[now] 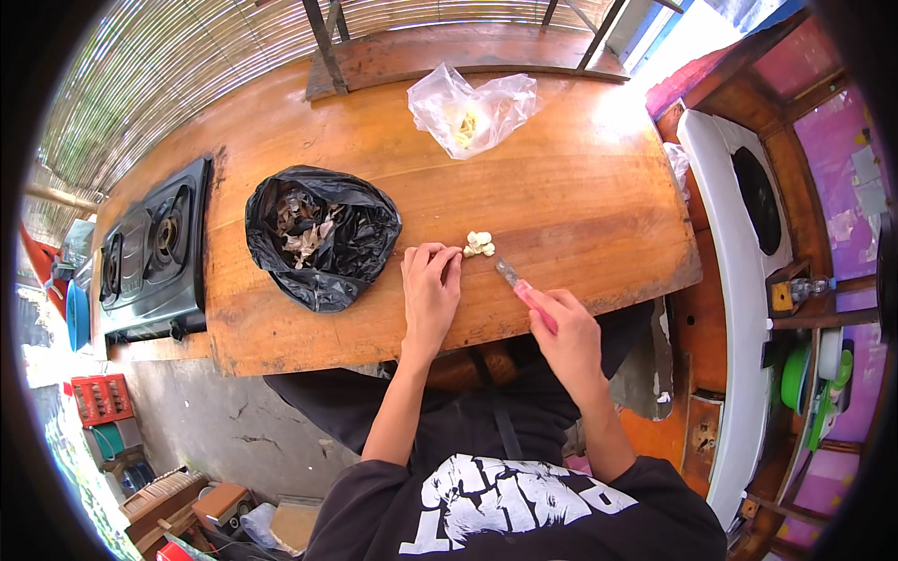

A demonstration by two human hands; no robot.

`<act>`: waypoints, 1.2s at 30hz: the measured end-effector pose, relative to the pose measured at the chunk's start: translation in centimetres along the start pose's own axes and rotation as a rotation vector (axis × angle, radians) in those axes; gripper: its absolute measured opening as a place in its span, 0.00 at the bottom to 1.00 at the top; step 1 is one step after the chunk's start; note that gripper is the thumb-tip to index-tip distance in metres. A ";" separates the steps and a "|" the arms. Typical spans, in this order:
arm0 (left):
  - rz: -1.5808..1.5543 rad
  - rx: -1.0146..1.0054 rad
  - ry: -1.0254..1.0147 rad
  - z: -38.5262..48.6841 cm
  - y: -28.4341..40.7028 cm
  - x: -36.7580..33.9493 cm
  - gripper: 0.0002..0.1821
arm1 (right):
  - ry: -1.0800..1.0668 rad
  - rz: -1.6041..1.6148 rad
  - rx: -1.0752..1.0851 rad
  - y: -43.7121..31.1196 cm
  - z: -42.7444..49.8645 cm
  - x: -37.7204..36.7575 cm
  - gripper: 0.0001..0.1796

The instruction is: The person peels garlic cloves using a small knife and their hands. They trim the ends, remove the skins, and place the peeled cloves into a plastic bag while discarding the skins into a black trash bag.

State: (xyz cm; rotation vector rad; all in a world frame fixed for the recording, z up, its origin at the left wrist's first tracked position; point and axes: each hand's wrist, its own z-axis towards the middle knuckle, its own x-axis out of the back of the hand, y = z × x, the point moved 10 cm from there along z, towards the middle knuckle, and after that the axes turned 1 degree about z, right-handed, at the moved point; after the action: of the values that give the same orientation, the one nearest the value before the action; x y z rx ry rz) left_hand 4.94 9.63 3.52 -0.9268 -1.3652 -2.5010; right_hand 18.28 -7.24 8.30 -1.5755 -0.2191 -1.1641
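Observation:
My right hand grips the pink handle of a small knife, its blade angled up and left across the wooden tabletop. Just beyond the blade's tip lies a small heap of pale peeled garlic cloves. At the left edge of this heap my left hand rests on the table, thumb and fingers bent close together. Whether a clove sits between those fingertips cannot be made out. Left of this hand stands a black plastic bag with its mouth rolled wide, holding dry papery skins.
Toward the far side lies a clear plastic bag with pale pieces inside. A two-burner gas stove occupies the left end. A wooden rack stands at the back edge. To the right is a white appliance with a dark round window.

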 end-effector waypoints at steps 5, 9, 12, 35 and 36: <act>0.017 0.015 -0.011 0.1 0.2 -0.1 0.06 | 0.039 0.048 0.083 -1.0 -0.1 -2.3 0.22; 0.012 0.026 -0.019 0.2 0.2 -0.2 0.07 | 0.072 0.055 0.107 -1.2 0.7 -3.5 0.22; 0.013 0.025 -0.024 0.2 0.0 -0.2 0.08 | 0.072 0.047 0.110 -1.6 1.2 -3.5 0.23; 0.075 -0.019 -0.053 0.6 0.7 -0.6 0.10 | 0.130 0.055 0.135 -1.2 1.6 -3.7 0.19; 0.058 -0.013 -0.055 0.6 0.7 -0.5 0.11 | 0.139 0.064 0.138 -1.1 1.6 -3.6 0.18</act>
State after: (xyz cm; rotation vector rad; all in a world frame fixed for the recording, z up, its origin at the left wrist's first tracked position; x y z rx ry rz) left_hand 5.90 9.63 3.97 -1.0304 -1.3204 -2.4617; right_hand 16.61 -3.99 6.38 -1.3660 -0.1534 -1.1777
